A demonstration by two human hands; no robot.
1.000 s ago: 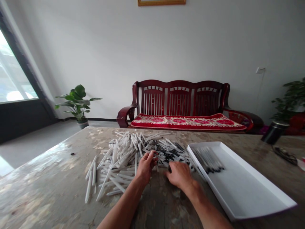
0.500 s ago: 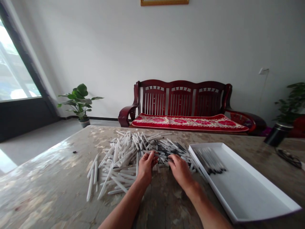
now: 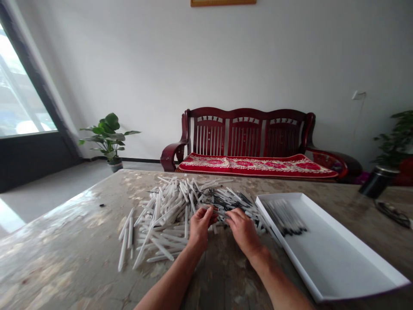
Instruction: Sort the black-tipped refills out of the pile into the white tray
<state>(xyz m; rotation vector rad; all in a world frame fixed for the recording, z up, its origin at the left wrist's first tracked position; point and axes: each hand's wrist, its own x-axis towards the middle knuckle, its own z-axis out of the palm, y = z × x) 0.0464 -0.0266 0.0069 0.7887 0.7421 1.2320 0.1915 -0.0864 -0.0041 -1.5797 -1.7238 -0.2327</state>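
Observation:
In the head view a large pile of white, pen-like sticks [image 3: 172, 202] covers the middle of the table. Toward the right of it lie slim pens [image 3: 230, 196] with grey and dark parts. Both hands meet at the near edge of the heap. My left hand [image 3: 200, 224] is closed in a pinch on one end of a slim pen. Facing it, my right hand [image 3: 241, 226] pinches the pen's other end. Fingers hide much of this pen, and its details are blurred. A white shallow tray [image 3: 329, 254] holds a row of clear pens [image 3: 285, 217] with dark ends.
A few white sticks [image 3: 126, 237] lie apart at the left. At the right back stand a black canister [image 3: 378, 183] and a coiled dark cable [image 3: 392, 214]. Behind the table is a wooden bench [image 3: 245, 129]; a potted plant [image 3: 109, 135] stands left.
My hands have come slightly closer together, the left one shifting a little to the right. The pile and the tray's row of pens look unchanged.

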